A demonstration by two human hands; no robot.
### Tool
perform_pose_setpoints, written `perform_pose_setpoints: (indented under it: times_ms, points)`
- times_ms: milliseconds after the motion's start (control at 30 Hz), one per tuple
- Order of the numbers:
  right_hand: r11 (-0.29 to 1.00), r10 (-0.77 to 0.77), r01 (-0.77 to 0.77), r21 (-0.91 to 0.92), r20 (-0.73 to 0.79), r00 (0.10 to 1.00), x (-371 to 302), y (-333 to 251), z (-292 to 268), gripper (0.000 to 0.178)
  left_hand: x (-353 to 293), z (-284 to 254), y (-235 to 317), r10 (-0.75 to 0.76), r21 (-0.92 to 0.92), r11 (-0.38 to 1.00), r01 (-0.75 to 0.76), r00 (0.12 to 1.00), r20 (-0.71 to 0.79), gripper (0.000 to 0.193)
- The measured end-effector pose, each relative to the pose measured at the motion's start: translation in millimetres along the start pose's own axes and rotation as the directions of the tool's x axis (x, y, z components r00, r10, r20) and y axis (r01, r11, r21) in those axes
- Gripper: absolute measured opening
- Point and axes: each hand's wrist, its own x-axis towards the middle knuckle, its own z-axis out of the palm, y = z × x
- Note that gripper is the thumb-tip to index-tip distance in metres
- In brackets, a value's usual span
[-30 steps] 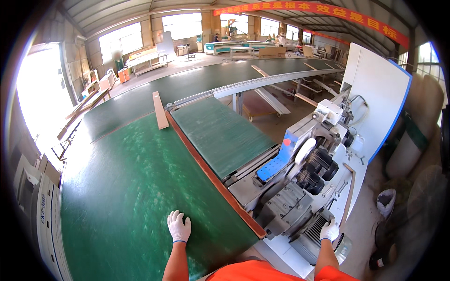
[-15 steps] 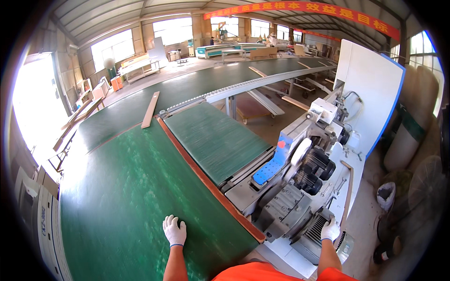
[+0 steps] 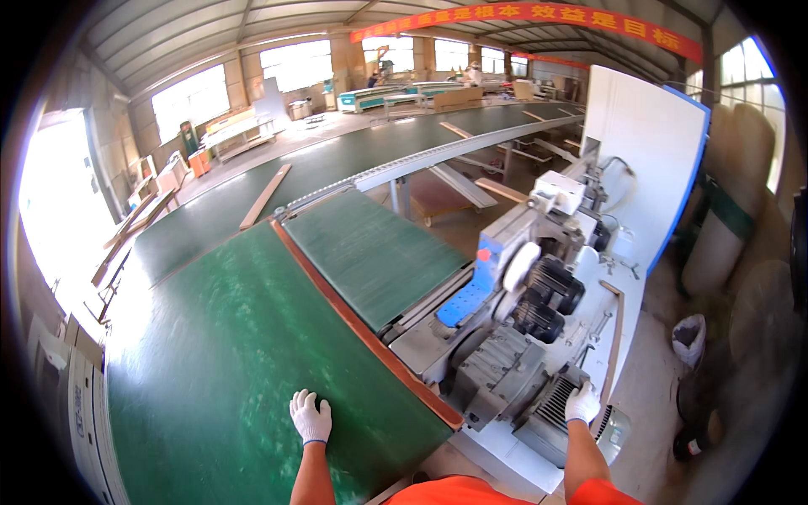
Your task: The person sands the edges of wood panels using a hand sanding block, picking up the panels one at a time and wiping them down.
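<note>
My left hand (image 3: 310, 416), in a white knit glove, lies on the broad green conveyor belt (image 3: 210, 353) with its fingers apart and nothing in them. Also gloved, my right hand (image 3: 582, 404) rests on the grey finned motor (image 3: 551, 414) at the machine's near end, holding nothing visible; its fingers lie over the housing. A reddish-brown strip (image 3: 370, 328) edges the belt between my hands. Farther off, a narrow wooden board (image 3: 266, 197) lies across the curved conveyor. Another board (image 3: 502, 189) sticks out leftward from the machine's far part.
Beyond the strip runs a smaller green belt (image 3: 379, 252). The machine carries a blue perforated guard (image 3: 463, 301) and dark motors (image 3: 555, 286). Wrenches (image 3: 599, 326) and a thin wooden strip (image 3: 613, 337) lie on its white base. A white panel (image 3: 644, 160) stands open behind.
My view has shifted slightly. The board on the curved conveyor has turned and moved off the near belt's edge. The board at the machine sticks out farther left. Both hands keep their places.
</note>
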Motion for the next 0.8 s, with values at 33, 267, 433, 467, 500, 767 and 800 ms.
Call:
perform_pose_setpoints:
  times_ms: [33, 267, 433, 467, 500, 767, 800]
  points:
    - [0.991, 0.0, 0.006, 0.136, -0.044, 0.999, 5, 8, -5, 0.023, -3, 3, 12, 0.016, -0.039, 0.999, -0.016, 1.0, 0.001, 0.031]
    - [0.989, -0.013, -0.04, 0.146, 0.348, 0.937, 4, -27, -42, 0.037, -53, -41, 36, 0.27, 0.142, 0.957, -0.254, 0.957, -0.106, 0.023]
    - [0.879, -0.228, 0.278, 0.389, -0.17, 0.959, -55, -7, -94, 0.053, -75, -69, 81, 0.316, 0.066, 0.947, -0.314, 0.948, -0.023, 0.028]
    - [0.804, -0.287, 0.372, 0.463, -0.246, 0.926, -74, 8, -102, 0.054, -78, -67, 84, 0.328, 0.057, 0.943, -0.327, 0.944, -0.018, 0.028]
    - [0.737, -0.35, 0.421, 0.528, -0.234, 0.907, -95, 24, -113, 0.055, -87, -66, 87, 0.332, 0.053, 0.942, -0.331, 0.943, -0.01, 0.027]
    - [0.793, -0.332, 0.217, 0.57, 0.105, 0.937, -224, 173, -156, 0.044, -126, -66, 109, 0.327, 0.115, 0.938, -0.327, 0.945, 0.018, 0.031]
    - [0.824, -0.272, 0.155, 0.545, 0.141, 0.952, -234, 191, -159, 0.043, -129, -66, 110, 0.328, 0.124, 0.938, -0.325, 0.945, 0.001, 0.031]
